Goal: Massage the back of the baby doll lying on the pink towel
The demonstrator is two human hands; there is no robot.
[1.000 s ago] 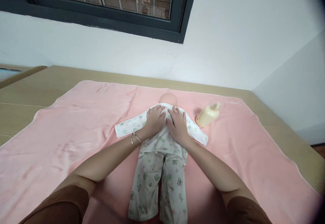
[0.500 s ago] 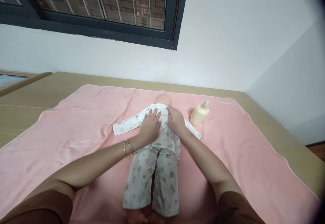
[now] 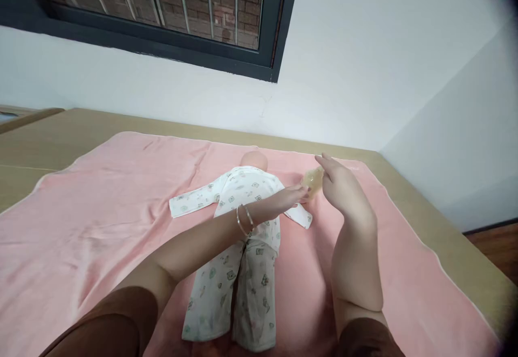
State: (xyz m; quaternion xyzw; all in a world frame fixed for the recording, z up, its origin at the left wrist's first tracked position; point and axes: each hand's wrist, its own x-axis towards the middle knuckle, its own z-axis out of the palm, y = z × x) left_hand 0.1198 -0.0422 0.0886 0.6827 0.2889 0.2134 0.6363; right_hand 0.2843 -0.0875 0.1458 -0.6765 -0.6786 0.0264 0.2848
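Note:
A baby doll (image 3: 243, 206) in a white printed shirt and trousers lies face down on a pink towel (image 3: 101, 211), its head toward the wall. My left hand (image 3: 289, 198), with bangles on the wrist, stretches across the doll's back to a cream lotion bottle (image 3: 312, 178) and its fingertips touch the bottle. The fingers are blurred, so I cannot make out a grip. My right hand (image 3: 343, 192) is lifted just right of the bottle, fingers stretched out, holding nothing. It hides part of the bottle.
The towel covers a wooden surface (image 3: 408, 184) that meets a white wall. A dark-framed barred window (image 3: 170, 17) is above. Bare wooden floor (image 3: 493, 249) shows at the far right edge.
Both hands have left the doll's upper back. My left arm has swung right across the doll to the bottle, and my right hand has risen off the doll beside the bottle.

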